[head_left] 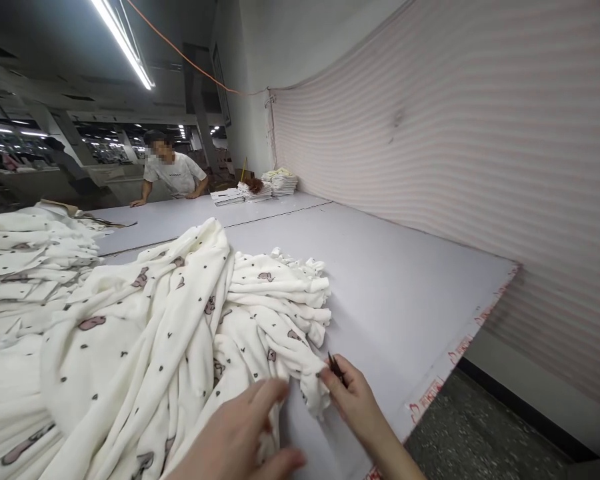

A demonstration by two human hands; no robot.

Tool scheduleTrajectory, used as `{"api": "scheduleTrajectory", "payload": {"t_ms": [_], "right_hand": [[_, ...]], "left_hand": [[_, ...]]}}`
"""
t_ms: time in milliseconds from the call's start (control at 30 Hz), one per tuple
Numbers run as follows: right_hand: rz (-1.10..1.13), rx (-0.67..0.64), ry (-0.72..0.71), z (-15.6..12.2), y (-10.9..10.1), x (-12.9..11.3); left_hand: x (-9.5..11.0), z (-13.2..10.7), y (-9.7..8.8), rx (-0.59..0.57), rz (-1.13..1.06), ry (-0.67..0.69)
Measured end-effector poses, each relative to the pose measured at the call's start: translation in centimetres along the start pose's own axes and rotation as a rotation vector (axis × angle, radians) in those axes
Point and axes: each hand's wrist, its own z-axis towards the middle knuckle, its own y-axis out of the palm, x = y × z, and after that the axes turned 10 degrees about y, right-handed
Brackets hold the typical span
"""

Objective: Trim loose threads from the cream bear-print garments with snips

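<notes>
A heap of white fleece garments with small dark spots and brownish-pink animal prints spreads over the left and middle of the table. Gathered sleeve ends stick out on its right side. At the nearest sleeve end, my right hand is closed, with dark thread snips in it, their pointed tips upward. Its fingertips touch the edge of that sleeve. My left hand reaches over the front of the heap, slightly blurred, thumb and fingers apart. Nothing shows between them.
The pale table has red-printed tape along its right edge. A striped cloth sheet hangs along the right side. Stacks of folded white pieces stand at the far end. A person in a white shirt leans on the table's far side.
</notes>
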Motion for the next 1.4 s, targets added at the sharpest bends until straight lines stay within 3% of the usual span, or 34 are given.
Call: {"api": "scheduleTrajectory", "payload": {"t_ms": [67,167,267,367,467,567,633,733,833,900,1000,1067,1233,1400], "right_hand": [[0.102,-0.031,0.072,-0.6,1.0,-0.8],[0.301,0.016,0.177,-0.5,1.5,-1.5],[0.263,0.126,0.140,0.6,0.9,-1.8],[0.182,0.188,0.089,1.7,0.7,-2.4],[0.115,0.058,0.053,1.9,1.3,-3.9],[0.021,-0.112,-0.072,0.8,2.4,-5.1],[0.019,-0.018,-0.132,-0.5,3.0,-4.8],[0.056,0.268,-0.122,-2.4,3.8,-2.6],[-0.003,0.357,-0.166,-3.2,4.4,-0.3],[-0.072,0.345,-0.231,-3.2,4.5,0.3],[-0.148,0.311,-0.313,-3.1,3.8,-0.3],[-0.226,0.291,-0.285,-3.2,3.1,-0.9],[-0.396,0.071,-0.104,-4.2,1.6,-2.3],[-0.509,0.004,-0.156,-4.8,1.4,-3.4]], "left_hand": [[-1.5,2.0,2.6,-0.079,0.117,-0.044],[-3.9,3.4,4.9,-0.044,0.105,-0.067],[-5.4,2.8,4.8,-0.046,-0.136,-0.204],[-5.6,2.0,3.8,-0.021,-0.293,-0.332],[-5.1,2.2,3.1,0.069,-0.101,-0.174],[-4.6,3.3,2.5,0.089,0.055,0.010],[-4.6,3.8,2.2,0.100,0.015,0.031],[-4.8,3.5,2.1,0.217,-0.113,-0.057],[-4.6,2.5,2.5,0.304,-0.276,-0.072],[-4.4,1.9,3.0,0.301,-0.291,0.005],[-4.3,1.2,3.5,0.267,-0.097,0.172],[-4.5,0.8,3.8,0.268,0.027,0.252],[-5.0,0.3,4.2,0.282,0.124,0.305],[-4.9,0.6,4.0,0.264,0.131,0.330]]}}
